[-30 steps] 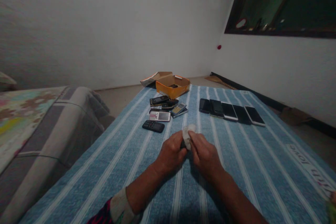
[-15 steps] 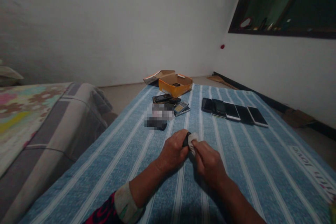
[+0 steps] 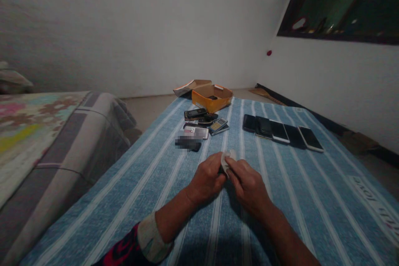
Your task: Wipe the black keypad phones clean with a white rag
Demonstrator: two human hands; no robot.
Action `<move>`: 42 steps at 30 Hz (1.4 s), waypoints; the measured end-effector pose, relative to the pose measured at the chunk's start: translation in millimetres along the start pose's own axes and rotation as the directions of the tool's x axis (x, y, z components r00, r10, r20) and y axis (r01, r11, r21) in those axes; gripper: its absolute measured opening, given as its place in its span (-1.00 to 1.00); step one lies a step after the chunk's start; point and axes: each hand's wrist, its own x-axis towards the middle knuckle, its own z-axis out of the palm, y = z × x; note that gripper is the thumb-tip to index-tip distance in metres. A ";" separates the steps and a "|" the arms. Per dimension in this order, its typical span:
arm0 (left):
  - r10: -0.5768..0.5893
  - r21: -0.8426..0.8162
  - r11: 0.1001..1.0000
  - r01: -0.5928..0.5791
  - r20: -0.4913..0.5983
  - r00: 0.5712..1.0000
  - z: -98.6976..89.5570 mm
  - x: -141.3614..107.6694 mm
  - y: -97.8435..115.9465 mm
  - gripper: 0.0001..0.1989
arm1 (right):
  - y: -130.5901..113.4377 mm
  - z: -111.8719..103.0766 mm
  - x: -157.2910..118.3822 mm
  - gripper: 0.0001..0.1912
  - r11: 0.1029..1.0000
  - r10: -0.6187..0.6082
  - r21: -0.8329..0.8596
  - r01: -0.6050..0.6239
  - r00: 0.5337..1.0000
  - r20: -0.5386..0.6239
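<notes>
My left hand (image 3: 207, 178) and my right hand (image 3: 247, 185) meet above the blue striped bedspread (image 3: 280, 199). A small white cloth (image 3: 227, 160) is pinched in my right hand's fingers. It lies over a small dark object (image 3: 222, 170), probably a phone, held by my left hand and mostly hidden. Further ahead lie several keypad mobile phones (image 3: 195, 114) in a loose cluster, partly blurred. To their right, several smartphones (image 3: 279, 131) lie side by side in a row.
An open orange cardboard box (image 3: 212, 99) with a dark item inside stands at the bedspread's far end. A second bed with a floral cover (image 3: 31, 133) lies to the left. White walls and a dark-framed window (image 3: 339, 4) stand beyond.
The white cloth now covers more of the dark object, which showed clearly half a second ago. My hands stay close together. The whole scene has shifted slightly right in view.
</notes>
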 end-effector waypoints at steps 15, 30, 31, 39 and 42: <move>-0.076 -0.043 0.996 0.078 0.051 0.996 -4.4 3.3 3.1 -0.72 | 11.3 -15.0 18.8 -0.87 0.985 -0.140 0.112 0.132 0.988 0.067; -0.169 -0.039 0.985 0.171 0.056 0.984 -6.1 4.2 1.0 -0.74 | 4.1 12.7 14.9 -0.77 0.865 -0.293 -0.455 0.212 0.949 -0.114; -0.180 -0.038 0.983 0.182 0.062 0.982 -6.4 4.5 1.2 -0.77 | 3.4 12.7 13.7 -0.77 0.862 -0.296 -0.458 0.216 0.949 -0.109; -0.135 -0.092 0.986 0.141 0.073 0.988 -5.7 4.1 4.7 -0.72 | 5.1 14.9 26.1 -0.77 0.867 -0.237 -0.482 0.124 0.954 -0.181; -0.191 -0.084 0.977 0.197 0.071 0.979 -7.4 4.4 2.9 -0.77 | 1.4 15.5 20.6 -0.76 0.861 -0.273 -0.478 0.173 0.950 -0.148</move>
